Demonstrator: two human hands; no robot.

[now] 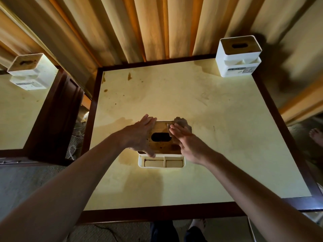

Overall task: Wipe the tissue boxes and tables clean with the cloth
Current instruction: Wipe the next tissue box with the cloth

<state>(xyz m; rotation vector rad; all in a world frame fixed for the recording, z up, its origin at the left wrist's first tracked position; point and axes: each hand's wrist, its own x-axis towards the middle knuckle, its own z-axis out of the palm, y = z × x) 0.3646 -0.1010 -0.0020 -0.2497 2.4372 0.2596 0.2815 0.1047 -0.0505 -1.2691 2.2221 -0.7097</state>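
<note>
Your near tissue box (161,147) sits on the middle of the table (227,137) in front of you. Your left hand (139,135) lies on its left side, your right hand (187,142) on the cloth (181,123) at its right. A second box (238,56) stands at the far right corner. To your left, another table (17,110) carries a third box (29,70).

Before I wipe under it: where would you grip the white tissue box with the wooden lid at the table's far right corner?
Probably from above, on the two long white walls of the white tissue box with the wooden lid, just below the lid. It stands upright, clear of neighbours; its front tray would get in the way lower down.
</note>
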